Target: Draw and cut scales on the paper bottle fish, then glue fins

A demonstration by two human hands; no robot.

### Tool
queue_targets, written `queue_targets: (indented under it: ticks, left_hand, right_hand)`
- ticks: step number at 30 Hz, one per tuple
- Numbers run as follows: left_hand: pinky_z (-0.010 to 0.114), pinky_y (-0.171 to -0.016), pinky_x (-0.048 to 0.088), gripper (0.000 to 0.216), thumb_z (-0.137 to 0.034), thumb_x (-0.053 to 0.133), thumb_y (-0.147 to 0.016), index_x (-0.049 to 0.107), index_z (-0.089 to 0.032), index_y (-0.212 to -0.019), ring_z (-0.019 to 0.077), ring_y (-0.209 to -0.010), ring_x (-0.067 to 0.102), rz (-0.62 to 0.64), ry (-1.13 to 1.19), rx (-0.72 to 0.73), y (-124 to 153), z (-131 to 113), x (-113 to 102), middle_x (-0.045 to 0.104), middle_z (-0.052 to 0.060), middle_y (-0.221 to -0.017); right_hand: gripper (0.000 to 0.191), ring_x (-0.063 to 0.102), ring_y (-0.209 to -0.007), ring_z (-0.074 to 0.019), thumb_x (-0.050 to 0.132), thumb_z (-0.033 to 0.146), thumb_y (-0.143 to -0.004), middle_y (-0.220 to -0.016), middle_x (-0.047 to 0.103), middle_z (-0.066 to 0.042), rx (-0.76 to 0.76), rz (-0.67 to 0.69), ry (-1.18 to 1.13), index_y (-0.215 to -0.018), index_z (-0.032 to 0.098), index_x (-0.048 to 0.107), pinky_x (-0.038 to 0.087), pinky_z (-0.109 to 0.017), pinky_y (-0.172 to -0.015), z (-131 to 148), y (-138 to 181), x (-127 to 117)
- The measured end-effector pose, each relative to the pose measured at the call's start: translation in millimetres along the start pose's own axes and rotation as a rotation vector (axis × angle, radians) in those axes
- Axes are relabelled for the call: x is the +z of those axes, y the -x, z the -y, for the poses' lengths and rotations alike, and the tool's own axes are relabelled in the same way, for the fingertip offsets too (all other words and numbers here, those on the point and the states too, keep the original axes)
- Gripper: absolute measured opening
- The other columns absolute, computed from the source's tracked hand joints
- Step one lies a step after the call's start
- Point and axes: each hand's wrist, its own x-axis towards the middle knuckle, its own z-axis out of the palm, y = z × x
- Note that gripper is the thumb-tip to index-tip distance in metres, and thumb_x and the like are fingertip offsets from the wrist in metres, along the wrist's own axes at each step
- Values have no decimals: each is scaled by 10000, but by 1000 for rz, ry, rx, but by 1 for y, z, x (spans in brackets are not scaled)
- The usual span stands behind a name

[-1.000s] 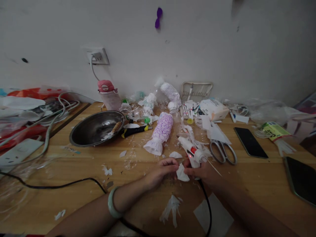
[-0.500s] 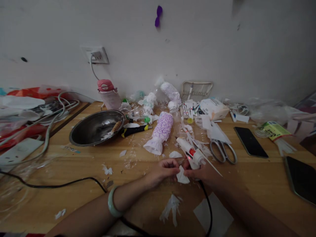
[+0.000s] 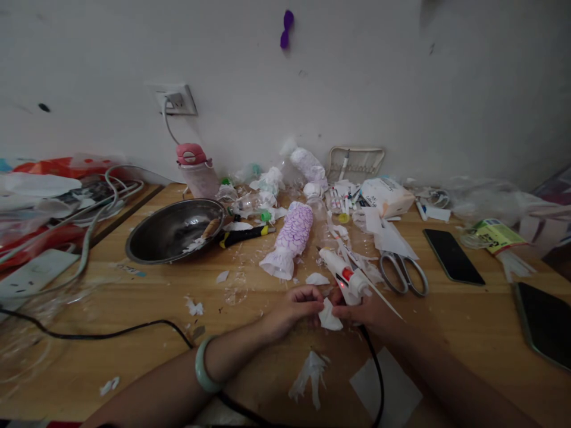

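Observation:
My left hand [image 3: 301,306] is closed in a pinch on the edge of a small white paper piece [image 3: 330,316]. Around the handle of a white hot glue gun [image 3: 345,274] wraps my right hand [image 3: 361,312], its thumb touching the same paper's right side. A red light glows on the gun, its nozzle points up and left, and a glue stick sticks out behind. Just beyond the hands lies a white scrap [image 3: 316,279]. Farther back is a paper-wrapped tube with purple scale marks [image 3: 294,233]. Nearer me lie a fringed white strip [image 3: 311,377] and a square sheet [image 3: 387,386].
To the left are a metal bowl [image 3: 156,235], a yellow-black utility knife [image 3: 245,235] and a pink bottle [image 3: 196,172]. Scissors [image 3: 404,274] and two phones [image 3: 452,255] lie right. Markers, plastic bottles and a tissue pack [image 3: 387,196] crowd the back. A black cord [image 3: 377,362] runs below my right hand.

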Motion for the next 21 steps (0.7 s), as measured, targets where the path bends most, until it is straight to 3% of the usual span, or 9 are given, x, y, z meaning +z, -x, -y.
queue_targets:
  ticks: [21]
  left_hand:
    - [208, -497, 367, 407, -453, 823, -565, 557, -162, -665, 68, -478, 502, 9, -57, 19, 1, -1, 1, 577, -45, -599]
  right_hand:
    - [315, 462, -513, -108, 808, 407, -554, -579, 549, 32, -43, -12, 8, -677, 208, 596, 345, -244, -482, -5, -2, -3]
